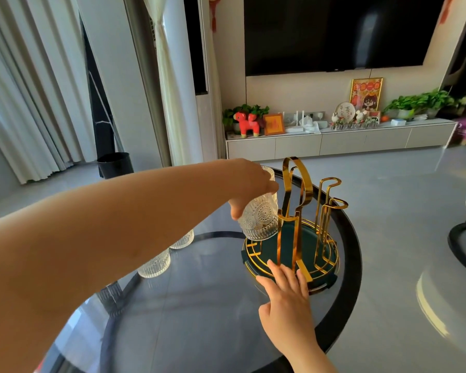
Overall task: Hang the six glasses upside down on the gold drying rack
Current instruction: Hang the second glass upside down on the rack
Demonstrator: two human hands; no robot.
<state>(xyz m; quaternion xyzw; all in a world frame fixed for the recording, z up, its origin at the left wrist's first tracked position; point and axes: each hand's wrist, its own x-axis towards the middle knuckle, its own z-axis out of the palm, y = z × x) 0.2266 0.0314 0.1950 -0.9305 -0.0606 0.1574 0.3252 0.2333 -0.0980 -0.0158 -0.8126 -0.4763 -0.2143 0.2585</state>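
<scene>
The gold drying rack (297,189) rises from a round dark green tray (330,258) on the glass table. My left hand (249,184) grips an embossed clear glass (260,220) from above, rim down, at the rack's left side just over the tray. A second glass (269,172) shows behind my fingers; whether it hangs on a peg is hidden. My right hand (285,289) rests flat, fingers spread, on the tray's near rim. Two more ribbed glasses (155,263) (183,240) stand on the table, partly covered by my left forearm.
The round glass table has a dark rim (353,265). A black bin (115,164) stands on the floor at the left. A TV cabinet with plants and ornaments (334,138) runs along the far wall. White furniture (447,292) sits at the right.
</scene>
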